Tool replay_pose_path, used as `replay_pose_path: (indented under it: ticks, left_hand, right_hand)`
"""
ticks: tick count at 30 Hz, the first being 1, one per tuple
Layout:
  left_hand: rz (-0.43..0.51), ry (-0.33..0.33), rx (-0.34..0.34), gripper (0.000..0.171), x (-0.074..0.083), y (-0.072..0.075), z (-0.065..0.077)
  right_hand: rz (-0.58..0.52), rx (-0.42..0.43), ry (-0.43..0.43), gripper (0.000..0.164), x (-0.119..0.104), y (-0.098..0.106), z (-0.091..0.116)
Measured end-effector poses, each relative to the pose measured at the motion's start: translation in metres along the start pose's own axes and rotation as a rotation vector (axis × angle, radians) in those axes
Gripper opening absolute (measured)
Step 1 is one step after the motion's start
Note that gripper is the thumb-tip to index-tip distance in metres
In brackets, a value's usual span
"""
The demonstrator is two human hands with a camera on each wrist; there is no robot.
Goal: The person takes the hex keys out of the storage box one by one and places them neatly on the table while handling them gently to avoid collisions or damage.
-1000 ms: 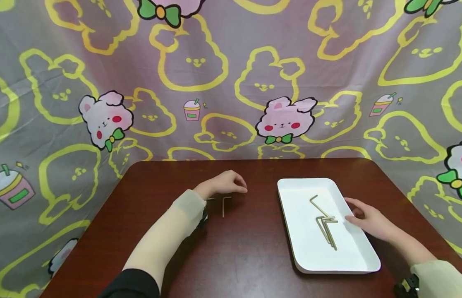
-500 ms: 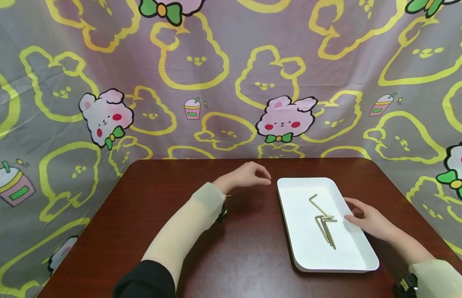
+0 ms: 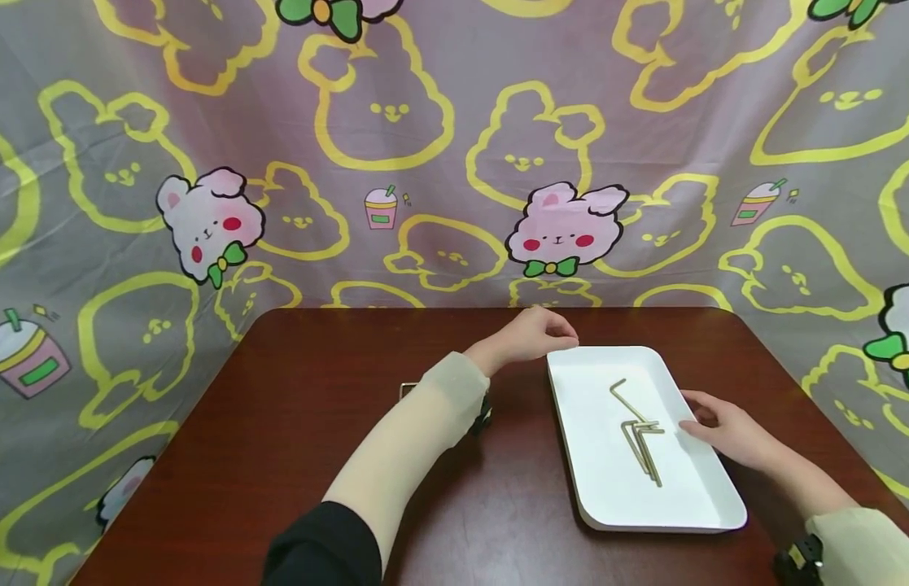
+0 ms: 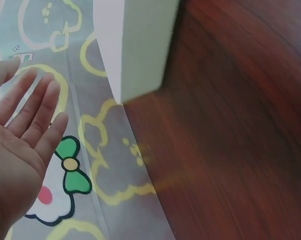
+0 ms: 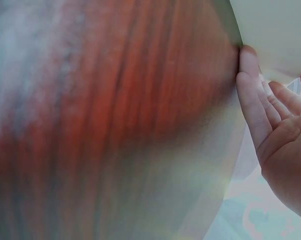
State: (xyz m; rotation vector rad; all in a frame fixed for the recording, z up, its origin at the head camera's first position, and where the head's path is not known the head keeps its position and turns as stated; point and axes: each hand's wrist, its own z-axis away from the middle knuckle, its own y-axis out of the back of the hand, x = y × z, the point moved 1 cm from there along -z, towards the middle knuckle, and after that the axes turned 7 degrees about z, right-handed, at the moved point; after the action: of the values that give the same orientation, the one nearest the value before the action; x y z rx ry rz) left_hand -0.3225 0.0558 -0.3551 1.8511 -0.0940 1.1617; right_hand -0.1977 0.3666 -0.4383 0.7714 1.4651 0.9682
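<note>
The white tray (image 3: pixel 586 488) stands on the right half of the table, with several brass-coloured L-shaped hex keys (image 3: pixel 648 456) lying in it. At the tray's far left corner is my left hand (image 3: pixel 530 334), its fingers loosely bent and nothing in them; the left wrist view shows the bare palm (image 4: pixel 20 145). My right hand (image 3: pixel 728 427) holds the tray's right side, thumb over the rim and fingers along the outer wall. In the right wrist view those fingers (image 5: pixel 253 105) lie against the tray wall (image 5: pixel 275 30).
More L-shaped pieces (image 3: pixel 406 388) lie on the table left of the tray, mostly hidden behind the left forearm. The dark wooden table (image 3: pixel 308 382) ends at a patterned curtain (image 3: pixel 439 195). Dark devices sit on both wrists.
My left hand has moved right, from over the table beside the L-shaped pieces to the tray's far left corner. The right hand and the hex keys in the tray stay put.
</note>
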Motion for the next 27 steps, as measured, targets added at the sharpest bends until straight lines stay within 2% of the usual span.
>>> replay_pose_path:
  ticks: [6,13,19,23,27]
  left_hand:
    - [0.053,0.016,0.023,0.018,0.014,-0.010,-0.013]
    - [0.145,0.038,0.029,0.016,0.028,-0.030,-0.023]
    - [0.308,0.058,0.038,0.017,0.038,-0.053,-0.033]
    - [0.391,0.123,0.070,0.017,0.044,-0.070,-0.036]
    - [0.389,0.194,0.106,0.014,0.045,-0.087,-0.035]
  right_hand:
    - [-0.008,-0.013,-0.005,0.059,-0.001,0.000,0.001]
    - [0.003,-0.012,-0.010,0.060,0.000,0.001,0.000]
    - [-0.001,-0.020,-0.016,0.061,0.001,0.001,-0.001]
    - [-0.005,-0.018,-0.014,0.062,0.001,0.002,-0.001]
    - [-0.013,-0.023,-0.008,0.061,-0.001,0.002,0.000]
